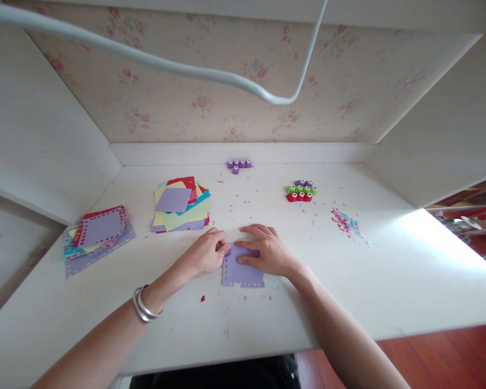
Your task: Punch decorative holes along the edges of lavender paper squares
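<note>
A square of lilac paper [249, 270] lies on the white table before me, with rows of small punched holes along its left and near edges. My left hand [210, 251] is closed at the paper's upper left edge. A bit of purple shows under its fingertips, a small purple craft punch [228, 252], mostly hidden by the fingers. Across the upper right part of the sheet my right hand [265, 251] rests with its fingers spread, pressing the paper flat.
Stacked coloured paper [182, 208] lies beyond my left hand, and punched sheets [101, 229] lie farther left. Purple punches [238, 165] stand near the back; red, green and purple ones [301, 192] stand right of them. A confetti heap [348, 222] lies at right. A white cable [210, 73] hangs above.
</note>
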A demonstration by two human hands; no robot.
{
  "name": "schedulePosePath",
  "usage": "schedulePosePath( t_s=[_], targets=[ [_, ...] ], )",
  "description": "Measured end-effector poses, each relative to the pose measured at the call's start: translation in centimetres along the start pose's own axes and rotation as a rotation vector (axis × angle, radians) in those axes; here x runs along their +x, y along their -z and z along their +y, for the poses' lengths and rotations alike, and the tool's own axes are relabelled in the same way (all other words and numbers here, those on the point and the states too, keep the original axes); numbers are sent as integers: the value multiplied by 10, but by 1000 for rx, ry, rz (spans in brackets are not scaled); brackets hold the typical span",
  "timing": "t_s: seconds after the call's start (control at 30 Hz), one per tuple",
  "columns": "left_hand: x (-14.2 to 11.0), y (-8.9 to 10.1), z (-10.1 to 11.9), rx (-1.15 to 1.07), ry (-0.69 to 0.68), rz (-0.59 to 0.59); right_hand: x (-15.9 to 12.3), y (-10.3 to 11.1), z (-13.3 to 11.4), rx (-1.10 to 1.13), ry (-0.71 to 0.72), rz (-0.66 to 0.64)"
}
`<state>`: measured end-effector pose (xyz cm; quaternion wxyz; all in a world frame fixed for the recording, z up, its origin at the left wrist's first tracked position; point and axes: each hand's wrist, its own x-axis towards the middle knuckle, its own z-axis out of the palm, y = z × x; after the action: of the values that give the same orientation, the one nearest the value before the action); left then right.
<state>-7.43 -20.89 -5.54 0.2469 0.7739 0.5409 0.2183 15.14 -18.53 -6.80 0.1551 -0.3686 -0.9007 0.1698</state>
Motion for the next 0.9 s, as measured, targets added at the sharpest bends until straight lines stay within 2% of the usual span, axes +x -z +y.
schedulePosePath(
  t_s=[0.23, 0.4, 0.5, 0.63, 0.9],
  targets=[
    [8, -2, 1, -20, 41, -100, -1, -1, -1, 0, -10, 0],
    [1, 1, 0, -309, 197, -204, -1, -1, 0, 5, -7, 5],
    [-5, 1, 0, -382, 211, -159, -1, 0, 0, 16, -7, 5],
    [-10, 1, -6, -348, 196, -76, 0, 1, 0, 29, -16, 6],
    [-15, 23, -26, 6, 35, 57, -2, 3, 3, 39, -10, -6]
  ],
)
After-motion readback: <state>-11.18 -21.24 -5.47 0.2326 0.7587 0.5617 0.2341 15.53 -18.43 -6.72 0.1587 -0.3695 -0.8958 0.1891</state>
